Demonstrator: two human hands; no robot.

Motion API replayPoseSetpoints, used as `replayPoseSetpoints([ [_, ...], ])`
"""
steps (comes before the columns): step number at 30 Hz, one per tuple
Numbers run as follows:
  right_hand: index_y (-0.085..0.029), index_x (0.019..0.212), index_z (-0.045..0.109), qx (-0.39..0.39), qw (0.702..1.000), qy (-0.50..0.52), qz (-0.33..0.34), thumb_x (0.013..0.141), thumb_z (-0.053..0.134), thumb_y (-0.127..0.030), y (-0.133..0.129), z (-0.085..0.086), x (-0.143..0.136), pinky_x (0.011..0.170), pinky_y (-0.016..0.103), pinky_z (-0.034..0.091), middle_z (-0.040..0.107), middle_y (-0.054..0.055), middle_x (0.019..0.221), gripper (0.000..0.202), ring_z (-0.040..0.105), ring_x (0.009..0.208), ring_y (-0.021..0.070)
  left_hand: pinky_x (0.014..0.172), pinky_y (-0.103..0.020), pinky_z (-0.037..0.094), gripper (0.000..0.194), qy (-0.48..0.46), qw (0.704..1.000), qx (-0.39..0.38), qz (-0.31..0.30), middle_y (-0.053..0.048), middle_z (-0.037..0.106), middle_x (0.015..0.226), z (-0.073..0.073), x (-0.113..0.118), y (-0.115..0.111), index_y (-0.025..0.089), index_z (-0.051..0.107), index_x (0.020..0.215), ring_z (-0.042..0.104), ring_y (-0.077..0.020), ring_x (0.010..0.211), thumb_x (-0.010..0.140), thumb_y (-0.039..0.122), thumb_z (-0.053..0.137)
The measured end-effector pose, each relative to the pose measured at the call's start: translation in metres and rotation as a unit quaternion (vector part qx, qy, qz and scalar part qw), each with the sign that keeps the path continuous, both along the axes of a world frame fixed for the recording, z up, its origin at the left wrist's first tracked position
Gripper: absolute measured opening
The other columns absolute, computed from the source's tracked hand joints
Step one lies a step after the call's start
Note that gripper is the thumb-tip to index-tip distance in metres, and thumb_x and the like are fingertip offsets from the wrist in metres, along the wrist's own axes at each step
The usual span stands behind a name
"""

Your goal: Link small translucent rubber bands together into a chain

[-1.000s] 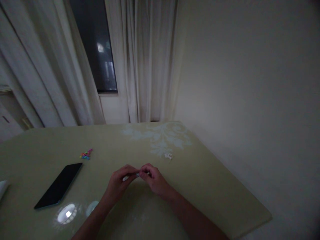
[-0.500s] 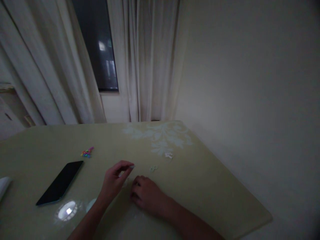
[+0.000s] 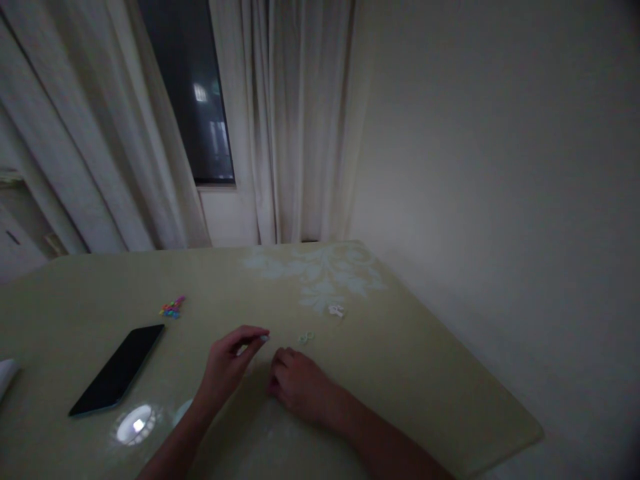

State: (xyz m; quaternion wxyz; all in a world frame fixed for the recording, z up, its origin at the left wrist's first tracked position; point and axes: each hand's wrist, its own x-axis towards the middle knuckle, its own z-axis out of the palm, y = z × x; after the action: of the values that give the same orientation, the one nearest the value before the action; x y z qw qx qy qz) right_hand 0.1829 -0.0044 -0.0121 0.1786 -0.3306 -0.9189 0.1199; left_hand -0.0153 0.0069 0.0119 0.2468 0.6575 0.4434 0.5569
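Observation:
My left hand is raised over the table, thumb and forefinger pinched on a small whitish piece, too small to name. Just right of it, my right hand is low at the tabletop with its fingers curled inward; what they hold, if anything, is hidden. Beyond the right hand lie several small pale green rings. A little farther back sits a small cluster of white pieces.
A small heap of multicoloured pieces lies at the left, behind a black phone or tablet. A white object shows at the left edge. The table meets a wall on the right; curtains hang behind.
My right hand has shifted slightly right and away from me, its fingers more tucked in. The left hand keeps its pinch, and more of the whitish piece shows. The view has moved slightly.

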Motion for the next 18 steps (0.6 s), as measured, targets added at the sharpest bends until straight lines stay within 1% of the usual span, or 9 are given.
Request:
replayPoseSetpoints([
  [3,-0.016,0.099,0.074,-0.049,0.998,0.034,0.015,0.095,0.07,-0.028,0.001,0.009,0.005,0.092,0.031,0.049,0.067,0.009,0.107,0.013,0.061,0.099,0.022,0.071,-0.027,0.064,0.014,-0.006,1.0,-0.019,0.007,-0.004,0.084,0.087,0.0,0.001,-0.001,0.025,0.082,0.088,0.079,-0.0205,0.077,0.083,0.037,0.078],
  [6,-0.017,0.096,0.074,-0.073,0.996,0.049,0.021,0.088,0.072,-0.023,0.003,0.011,0.009,0.091,0.03,0.048,0.066,0.009,0.109,0.01,0.061,0.099,0.0214,0.069,-0.028,0.065,0.017,-0.01,1.0,-0.028,0.009,-0.005,0.084,0.087,0.001,0.002,-0.002,0.024,0.082,0.088,0.08,-0.021,0.076,0.083,0.039,0.078],
  [10,-0.015,0.089,0.073,-0.053,0.998,0.009,0.021,0.081,0.073,-0.025,0.004,0.006,0.007,0.088,0.033,0.048,0.066,0.011,0.103,0.013,0.06,0.094,0.0237,0.07,-0.028,0.065,0.015,-0.002,0.999,-0.032,0.003,-0.005,0.085,0.088,0.003,0.002,-0.002,0.025,0.084,0.09,0.08,-0.0212,0.077,0.083,0.037,0.078],
  [13,-0.013,0.089,0.07,-0.037,0.999,-0.02,0.021,0.081,0.071,-0.026,0.004,0.004,0.006,0.088,0.036,0.048,0.064,0.012,0.099,0.015,0.058,0.092,0.0255,0.073,-0.028,0.064,0.013,0.009,1.0,-0.018,-0.014,-0.005,0.084,0.089,0.005,0.001,-0.002,0.025,0.084,0.09,0.079,-0.0208,0.079,0.084,0.035,0.076],
  [15,-0.014,0.092,0.068,-0.061,0.998,0.014,0.005,0.084,0.068,-0.024,0.004,0.005,0.007,0.087,0.035,0.047,0.063,0.011,0.099,0.013,0.057,0.091,0.0236,0.072,-0.027,0.063,0.013,0.009,1.0,-0.004,-0.021,-0.005,0.083,0.089,0.005,0.001,-0.002,0.025,0.083,0.09,0.078,-0.0199,0.079,0.086,0.034,0.075],
  [17,-0.015,0.095,0.065,-0.119,0.988,0.101,-0.01,0.088,0.064,-0.022,0.008,0.006,0.011,0.083,0.031,0.046,0.06,0.007,0.099,0.01,0.056,0.087,0.019,0.07,-0.025,0.062,0.012,0.005,1.0,0.002,-0.024,-0.005,0.082,0.086,0.006,0.002,-0.002,0.024,0.083,0.089,0.077,-0.019,0.078,0.085,0.033,0.075],
  [18,-0.016,0.095,0.064,-0.155,0.975,0.156,-0.016,0.09,0.062,-0.024,0.01,0.007,0.013,0.08,0.028,0.046,0.059,0.005,0.098,0.009,0.055,0.085,0.0168,0.07,-0.025,0.062,0.011,0.005,1.0,0.002,-0.026,-0.004,0.082,0.085,0.006,0.002,-0.002,0.024,0.083,0.088,0.076,-0.0187,0.077,0.085,0.032,0.075],
])
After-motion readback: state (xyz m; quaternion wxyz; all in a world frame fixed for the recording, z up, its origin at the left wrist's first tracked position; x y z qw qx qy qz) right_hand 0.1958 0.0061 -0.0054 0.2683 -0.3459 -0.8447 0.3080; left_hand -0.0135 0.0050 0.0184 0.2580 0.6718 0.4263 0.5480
